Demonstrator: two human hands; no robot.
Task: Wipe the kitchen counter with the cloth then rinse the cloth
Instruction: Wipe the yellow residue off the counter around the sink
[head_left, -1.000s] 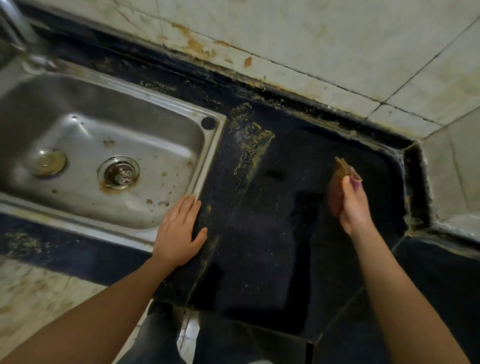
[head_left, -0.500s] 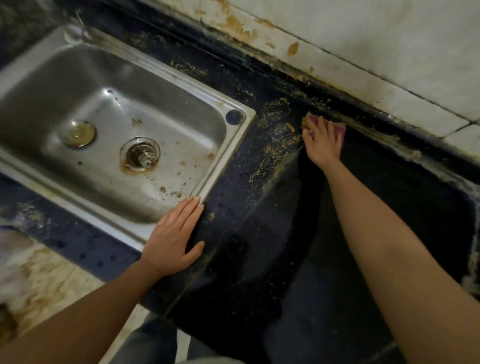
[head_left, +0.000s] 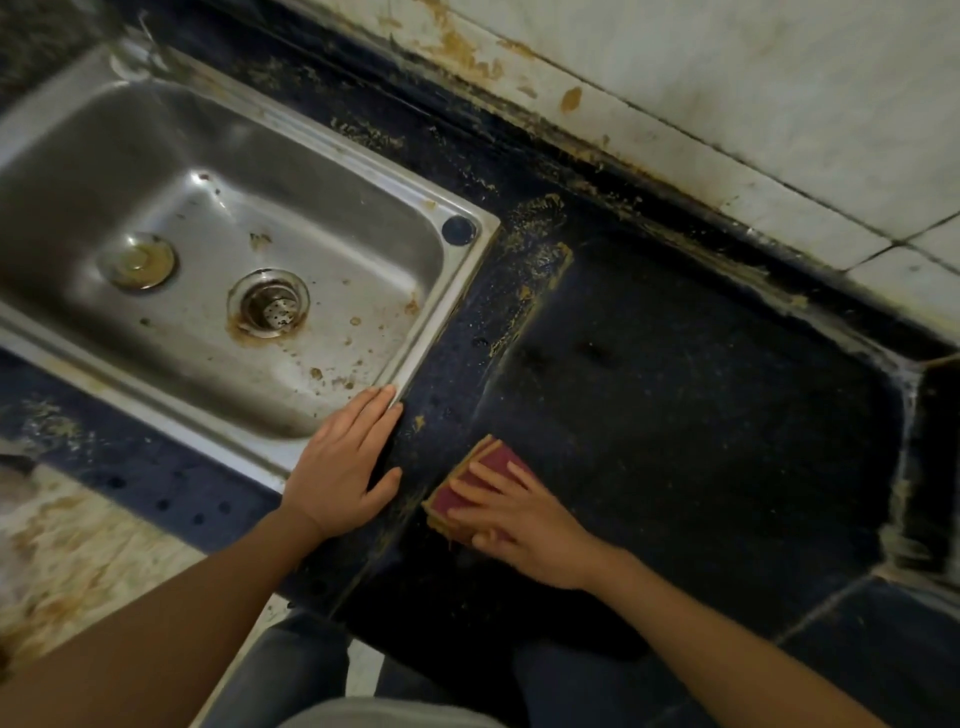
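A small maroon cloth pad (head_left: 470, 480) with a yellowish underside lies flat on the dark blue counter (head_left: 675, 415) near its front edge. My right hand (head_left: 519, 514) presses down on it with spread, nearly straight fingers and covers its near half. My left hand (head_left: 345, 467) rests flat and open on the counter at the steel sink's (head_left: 447, 332) right front corner, fingertips touching the rim. Yellow-brown grime (head_left: 535, 275) streaks the counter just right of the sink.
The sink basin holds a drain strainer (head_left: 270, 304), a round plug (head_left: 137, 260) and brown specks. A stained tiled wall (head_left: 727, 104) runs along the back, with a raised dark ledge (head_left: 930, 467) at the right. Stained floor (head_left: 67, 551) shows at lower left.
My right hand has dragged the cloth from the back of the counter by the wall down toward the front edge. The left hand has stayed at the sink corner.
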